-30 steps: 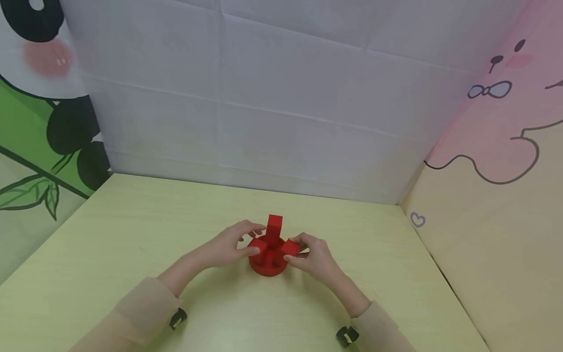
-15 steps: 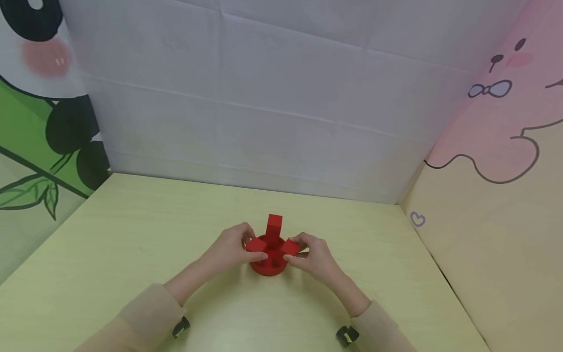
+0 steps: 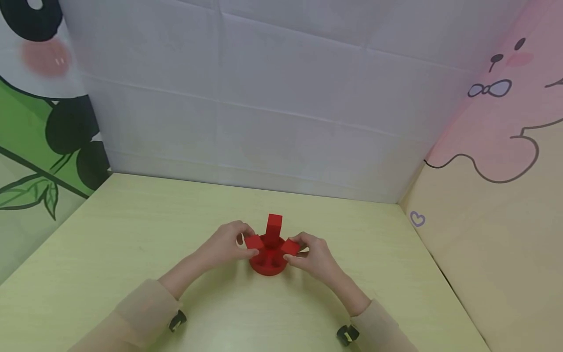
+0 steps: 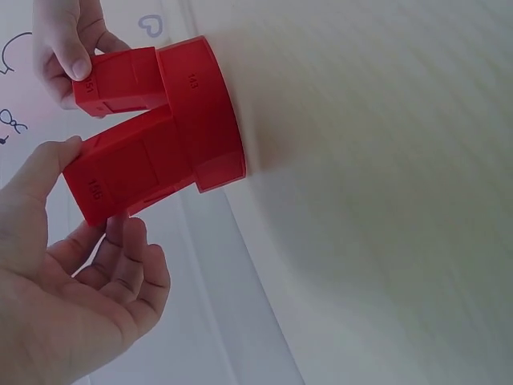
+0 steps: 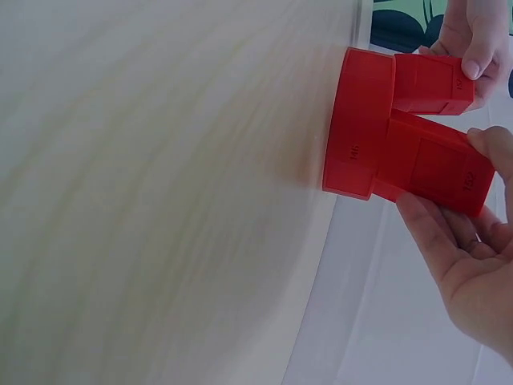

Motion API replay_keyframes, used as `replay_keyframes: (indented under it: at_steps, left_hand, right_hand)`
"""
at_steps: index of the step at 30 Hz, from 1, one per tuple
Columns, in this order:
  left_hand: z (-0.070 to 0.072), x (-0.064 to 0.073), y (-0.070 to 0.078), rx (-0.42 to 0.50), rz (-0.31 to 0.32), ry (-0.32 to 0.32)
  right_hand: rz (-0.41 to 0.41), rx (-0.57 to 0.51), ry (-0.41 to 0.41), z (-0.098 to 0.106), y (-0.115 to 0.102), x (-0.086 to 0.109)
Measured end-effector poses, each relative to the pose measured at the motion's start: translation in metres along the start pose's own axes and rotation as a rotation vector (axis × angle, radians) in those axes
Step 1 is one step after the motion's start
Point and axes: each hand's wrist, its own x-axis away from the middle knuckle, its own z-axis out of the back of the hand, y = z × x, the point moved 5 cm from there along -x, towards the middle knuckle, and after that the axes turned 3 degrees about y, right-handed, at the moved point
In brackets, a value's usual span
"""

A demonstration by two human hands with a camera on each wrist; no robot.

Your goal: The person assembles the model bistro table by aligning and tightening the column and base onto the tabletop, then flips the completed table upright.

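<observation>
A round red base (image 3: 269, 268) with a raised rim and divided inside stands on the table. Three red rectangular blocks rise from it. My left hand (image 3: 222, 246) pinches the left block (image 3: 254, 242) near its top, thumb on the near side and fingertips behind. On the other side my right hand (image 3: 314, 256) holds the right block (image 3: 291, 247) the same way. Both gripped blocks lean outward, their lower ends inside the base's rim. The back block (image 3: 274, 227) stands free of both hands. Raised numbers mark the left block (image 4: 128, 164) and right block (image 5: 437, 164) in the wrist views.
The pale wood-look table (image 3: 176, 210) ends at a white cloth backdrop (image 3: 281, 98). Cartoon-printed panels flank it, a green one (image 3: 26, 122) on the left and a pink one (image 3: 492, 122) on the right.
My left fingers, loose around the left block a second ago, have closed on it. That block has shifted slightly left and leans more outward. My right hand has stayed put.
</observation>
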Motion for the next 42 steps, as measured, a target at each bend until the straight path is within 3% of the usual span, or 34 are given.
replay_keyframes:
  at_steps: [5, 11, 26, 32, 36, 39, 42]
  left_hand:
    - [0.001, -0.002, 0.002, 0.003, -0.084, -0.025]
    - [0.000, -0.004, 0.003, 0.024, -0.124, -0.037]
    - [-0.014, -0.003, 0.007, 0.001, -0.051, 0.013]
    - [-0.011, -0.004, 0.009, 0.025, -0.010, 0.090]
    - [-0.006, -0.004, 0.014, 0.078, -0.033, 0.166]
    - [-0.002, -0.002, 0.019, 0.081, -0.047, 0.215]
    - [0.006, -0.002, 0.026, 0.078, -0.041, 0.257]
  right_hand:
    - [-0.006, 0.000, 0.000, 0.001, 0.001, 0.000]
    - [-0.005, 0.000, -0.003, 0.002, -0.001, 0.002]
    - [0.019, -0.002, 0.004, 0.006, -0.003, 0.003]
    - [0.017, 0.008, 0.041, 0.008, -0.003, 0.000]
    - [0.024, 0.012, 0.112, 0.011, -0.006, 0.001]
    - [0.100, 0.037, 0.169, 0.015, -0.013, 0.005]
    - [0.264, 0.169, 0.243, 0.020, -0.024, 0.013]
